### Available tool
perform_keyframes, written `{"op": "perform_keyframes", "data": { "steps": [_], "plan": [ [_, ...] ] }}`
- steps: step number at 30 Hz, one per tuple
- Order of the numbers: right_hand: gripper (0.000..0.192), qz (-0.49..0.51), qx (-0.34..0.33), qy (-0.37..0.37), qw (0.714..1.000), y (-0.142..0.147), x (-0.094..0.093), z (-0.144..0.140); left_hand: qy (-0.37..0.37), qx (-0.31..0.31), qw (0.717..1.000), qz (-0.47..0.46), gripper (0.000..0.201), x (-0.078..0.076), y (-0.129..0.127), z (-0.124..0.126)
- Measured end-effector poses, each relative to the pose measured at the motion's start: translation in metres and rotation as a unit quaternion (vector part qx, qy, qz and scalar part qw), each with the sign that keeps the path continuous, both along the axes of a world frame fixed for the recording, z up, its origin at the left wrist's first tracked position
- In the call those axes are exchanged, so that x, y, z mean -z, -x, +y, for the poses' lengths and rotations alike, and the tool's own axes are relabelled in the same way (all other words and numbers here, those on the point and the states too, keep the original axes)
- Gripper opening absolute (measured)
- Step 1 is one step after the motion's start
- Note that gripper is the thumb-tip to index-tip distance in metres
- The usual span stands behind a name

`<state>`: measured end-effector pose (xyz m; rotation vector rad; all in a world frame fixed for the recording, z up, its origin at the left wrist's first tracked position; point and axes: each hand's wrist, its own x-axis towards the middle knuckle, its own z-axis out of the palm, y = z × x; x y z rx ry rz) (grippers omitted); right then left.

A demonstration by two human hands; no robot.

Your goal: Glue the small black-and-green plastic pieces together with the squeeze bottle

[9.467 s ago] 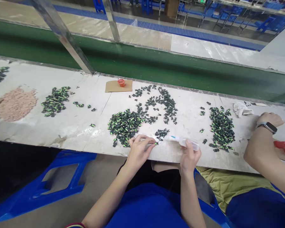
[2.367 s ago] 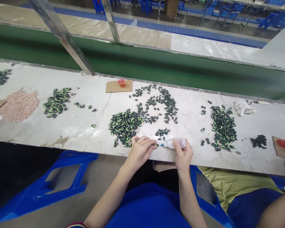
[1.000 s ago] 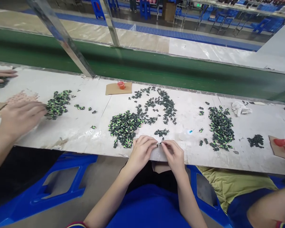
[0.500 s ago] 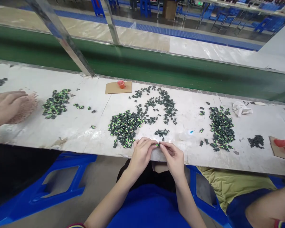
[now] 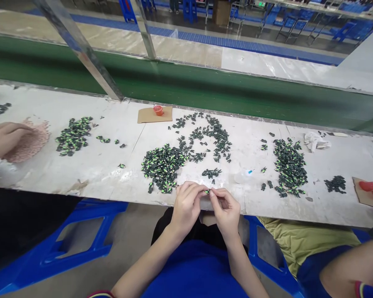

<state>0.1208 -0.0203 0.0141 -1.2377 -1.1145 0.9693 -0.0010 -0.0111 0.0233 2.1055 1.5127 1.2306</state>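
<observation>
1. At the near edge of the worktable [image 5: 90, 174], just on your side of the big green-and-black pile [image 5: 162, 165], your two hands meet fingertip to fingertip over one small green-and-black piece [image 5: 207, 191].
2. Your left hand [image 5: 186, 205] curls in, with thumb and forefinger pinched on the piece from the pile's side. Hold that pinch steady so it serves as the anchor.
3. Your right hand [image 5: 226, 209] pinches the same piece from the side away from the pile, its other fingers folded under. Let this hand do the fine pressing or turning while the left only holds.
4. Work just above the table edge rather than out over your lap. A dropped piece then likely lands on the surface, not the floor.
5. How the piece's parts sit together is too small to tell, so check the fit by feel before you let go.
6. Beyond the pile lie scattered dark pieces [image 5: 216, 134]. The clear squeeze bottle [image 5: 244, 174], with its blue tip, lies past your right hand, close enough to reach without leaning.
7. Another person's hand [image 5: 3, 138] rests on the pink heap [image 5: 31, 138], well to the pile's far left. Keep your elbows in.
</observation>
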Motion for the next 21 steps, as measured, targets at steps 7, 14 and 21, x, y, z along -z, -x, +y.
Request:
{"op": "perform_keyframes", "data": {
  "steps": [7, 14, 21],
  "plan": [
    [0.007, -0.011, -0.034, 0.01, 0.999, -0.008, -0.007, 0.0, 0.017, 0.037, 0.999, 0.032, 0.022, -0.008, 0.006, 0.003],
    [0.012, -0.009, -0.037, 0.043, 0.998, -0.014, -0.011, 0.003, 0.017, 0.085, 0.995, 0.048, 0.023, -0.012, 0.01, 0.007],
    [0.009, -0.031, -0.028, -0.003, 0.999, -0.014, -0.008, 0.0, -0.049, 0.115, 0.989, 0.082, 0.028, -0.012, 0.01, 0.007]
  ]
}}
